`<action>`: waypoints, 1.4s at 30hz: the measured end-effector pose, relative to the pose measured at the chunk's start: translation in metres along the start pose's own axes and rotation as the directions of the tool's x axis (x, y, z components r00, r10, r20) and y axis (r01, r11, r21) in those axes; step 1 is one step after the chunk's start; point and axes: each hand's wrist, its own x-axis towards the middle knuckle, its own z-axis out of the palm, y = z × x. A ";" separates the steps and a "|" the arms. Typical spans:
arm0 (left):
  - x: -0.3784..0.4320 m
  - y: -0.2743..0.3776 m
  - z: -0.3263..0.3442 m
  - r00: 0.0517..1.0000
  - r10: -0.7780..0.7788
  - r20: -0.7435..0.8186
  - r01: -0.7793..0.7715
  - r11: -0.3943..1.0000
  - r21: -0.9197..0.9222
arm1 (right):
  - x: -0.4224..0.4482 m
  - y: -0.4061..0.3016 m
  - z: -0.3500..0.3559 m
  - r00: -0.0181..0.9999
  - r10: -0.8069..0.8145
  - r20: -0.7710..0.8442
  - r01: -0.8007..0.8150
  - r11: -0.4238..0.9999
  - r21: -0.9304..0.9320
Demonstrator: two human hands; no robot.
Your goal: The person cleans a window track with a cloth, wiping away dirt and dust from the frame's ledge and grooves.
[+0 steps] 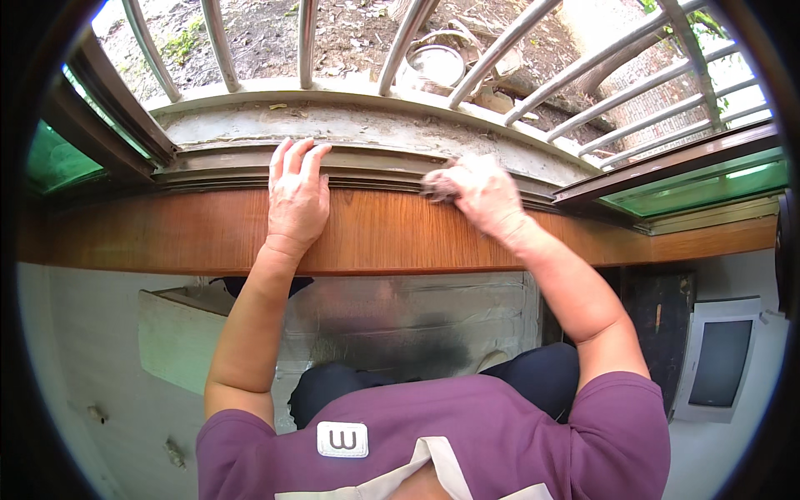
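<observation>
My right hand point(484, 190) is closed around a crumpled grey-brown cloth or pad point(441, 185), pressed at the metal window track point(375, 164); the hand is slightly blurred. To its left, my left hand point(297, 187) rests palm down with its fingers spread across the track and its heel over the wooden sill point(387, 231). Nothing shows in the left hand. Beyond the track runs a pale outer ledge point(237, 122) with dirt and dry bits on it.
Metal bars point(306, 44) rise beyond the ledge. Dark-framed green glass panes stand at the left point(62, 156) and right point(700, 181). Below the sill are a foil-like sheet point(400, 312), a pale green board point(178, 340) and, at the right, a white-framed screen point(722, 362).
</observation>
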 end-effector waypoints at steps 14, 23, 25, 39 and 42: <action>-0.002 -0.003 -0.006 1.000 -0.023 -0.020 0.024 0.998 0.060 | 0.008 -0.037 0.009 0.992 -0.018 -0.128 0.033 0.993 0.116; -0.001 0.002 -0.001 1.000 -0.009 -0.020 0.011 0.993 0.117 | 0.016 0.026 -0.039 0.981 -0.164 -0.106 0.181 0.968 0.172; -0.001 -0.001 -0.001 0.999 -0.007 -0.031 0.011 0.992 0.129 | 0.023 0.014 -0.032 0.980 -0.195 -0.029 0.197 0.960 0.198; -0.003 -0.005 -0.002 1.000 0.009 -0.003 -0.008 0.979 0.206 | 0.006 0.050 -0.038 0.832 0.021 0.555 -0.399 0.717 0.571; 0.001 -0.001 0.003 1.000 0.015 0.010 -0.017 0.976 0.219 | -0.013 0.086 0.003 0.949 -0.265 0.169 0.107 0.779 0.618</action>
